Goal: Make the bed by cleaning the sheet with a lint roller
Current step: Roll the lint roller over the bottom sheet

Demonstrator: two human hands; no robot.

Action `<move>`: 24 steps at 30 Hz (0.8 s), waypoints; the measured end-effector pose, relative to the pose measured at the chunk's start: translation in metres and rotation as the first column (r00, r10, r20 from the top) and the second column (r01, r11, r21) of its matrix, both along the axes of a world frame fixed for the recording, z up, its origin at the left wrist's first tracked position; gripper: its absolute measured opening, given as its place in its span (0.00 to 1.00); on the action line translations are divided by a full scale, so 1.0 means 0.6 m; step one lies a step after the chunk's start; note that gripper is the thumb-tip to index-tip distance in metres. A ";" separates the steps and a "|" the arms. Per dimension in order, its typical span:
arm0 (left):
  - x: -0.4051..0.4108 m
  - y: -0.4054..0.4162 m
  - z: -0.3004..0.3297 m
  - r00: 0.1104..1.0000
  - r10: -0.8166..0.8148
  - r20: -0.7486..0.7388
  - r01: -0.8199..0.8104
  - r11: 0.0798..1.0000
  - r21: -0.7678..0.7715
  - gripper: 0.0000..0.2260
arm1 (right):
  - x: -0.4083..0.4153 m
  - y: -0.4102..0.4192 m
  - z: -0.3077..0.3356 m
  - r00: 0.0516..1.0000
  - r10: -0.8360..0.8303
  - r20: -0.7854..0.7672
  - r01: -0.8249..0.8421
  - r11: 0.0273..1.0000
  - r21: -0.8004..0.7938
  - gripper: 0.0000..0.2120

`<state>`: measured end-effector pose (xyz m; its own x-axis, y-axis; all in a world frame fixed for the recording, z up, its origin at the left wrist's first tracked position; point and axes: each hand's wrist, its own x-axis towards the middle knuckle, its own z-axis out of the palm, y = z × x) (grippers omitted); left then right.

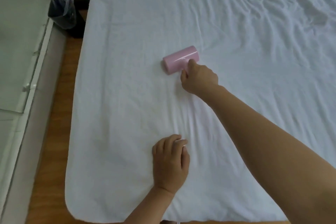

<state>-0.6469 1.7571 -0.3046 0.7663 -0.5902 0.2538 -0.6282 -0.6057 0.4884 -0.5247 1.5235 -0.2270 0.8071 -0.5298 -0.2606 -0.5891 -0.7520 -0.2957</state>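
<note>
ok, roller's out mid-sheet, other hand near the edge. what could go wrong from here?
1. The sheet is heavily wrinkled at upper right; the lint roller may bunch the folds rather than clean them.
2. The left hand presses only near the bed's near edge, so cloth far from it could drag along with the roller.
3. The right hand grips at full reach, so pressure may be uneven.

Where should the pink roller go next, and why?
Probably further up the bed. The right hand holds the lint roller on a smooth stretch of sheet, the left hand pins the cloth near the edge, and the wrinkles lie beyond.
</note>
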 end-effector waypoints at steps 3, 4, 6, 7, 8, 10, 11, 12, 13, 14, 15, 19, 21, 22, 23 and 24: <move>0.001 0.001 -0.005 1.000 -0.009 -0.021 0.010 1.000 0.003 0.09 | -0.007 0.005 0.004 1.000 -0.014 -0.007 0.014 1.000 0.006 0.10; 0.001 0.000 -0.007 1.000 -0.012 -0.024 0.012 1.000 0.002 0.09 | -0.022 0.009 0.007 1.000 -0.012 -0.005 0.012 1.000 0.010 0.10; 0.002 -0.002 -0.011 1.000 -0.014 -0.025 0.014 1.000 0.001 0.09 | -0.075 0.019 0.012 1.000 -0.003 -0.011 0.003 1.000 0.005 0.10; 0.003 -0.004 -0.014 1.000 -0.012 -0.023 0.012 1.000 0.002 0.09 | -0.111 0.027 0.014 1.000 0.004 -0.010 -0.004 1.000 -0.012 0.11; 0.002 -0.004 -0.016 1.000 -0.011 -0.022 0.011 1.000 -0.001 0.09 | -0.151 0.036 0.015 1.000 0.010 -0.005 -0.011 0.999 -0.036 0.12; -0.001 -0.002 -0.018 1.000 -0.009 -0.019 0.008 1.000 -0.019 0.09 | -0.241 0.060 0.018 1.000 -0.003 -0.026 0.002 0.998 -0.069 0.14; -0.002 -0.001 -0.020 1.000 -0.008 -0.017 0.007 1.000 -0.029 0.09 | -0.286 0.075 0.020 0.998 -0.022 -0.053 0.018 0.997 -0.073 0.13; -0.002 -0.001 -0.022 1.000 -0.006 -0.017 0.005 0.999 -0.039 0.09 | -0.328 0.090 0.025 0.996 -0.038 -0.081 0.033 0.997 -0.070 0.12; -0.002 -0.001 -0.024 1.000 -0.002 -0.019 0.001 0.999 -0.050 0.08 | -0.365 0.103 0.032 0.993 -0.051 -0.102 0.045 0.997 -0.063 0.13; -0.002 -0.001 -0.025 1.000 0.006 -0.020 -0.008 0.998 -0.063 0.07 | -0.394 0.112 0.039 0.990 -0.065 -0.123 0.059 0.997 -0.049 0.14; -0.003 -0.001 -0.026 1.000 0.022 -0.018 -0.023 0.997 -0.072 0.07 | -0.414 0.120 0.044 0.987 -0.076 -0.141 0.072 0.997 -0.033 0.15; -0.005 0.002 -0.023 0.998 0.050 -0.034 -0.053 0.996 -0.075 0.06 | -0.410 0.122 0.033 0.994 -0.047 -0.096 0.044 0.999 -0.030 0.13; -0.004 0.000 -0.019 0.998 0.044 -0.043 -0.046 0.998 -0.042 0.07 | -0.362 0.099 0.012 1.000 0.007 -0.021 -0.008 0.997 -0.075 0.11; -0.004 -0.002 -0.018 0.998 0.044 -0.043 -0.045 0.999 -0.030 0.07 | -0.325 0.083 0.003 0.999 0.042 0.010 -0.041 0.994 -0.097 0.11; -0.004 -0.003 -0.019 0.998 0.048 -0.041 -0.050 0.998 -0.026 0.08 | -0.281 0.067 -0.003 0.996 0.086 0.029 -0.082 0.990 -0.118 0.11; -0.003 -0.003 -0.021 0.998 0.053 -0.040 -0.054 0.998 -0.028 0.08 | -0.231 0.053 -0.008 0.990 0.137 0.038 -0.131 0.983 -0.130 0.12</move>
<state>-0.6488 1.7555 -0.3171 0.8062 -0.5410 0.2395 -0.5754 -0.6229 0.5301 -0.6633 1.5555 -0.2318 0.8826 -0.4426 -0.1588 -0.4685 -0.8563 -0.2173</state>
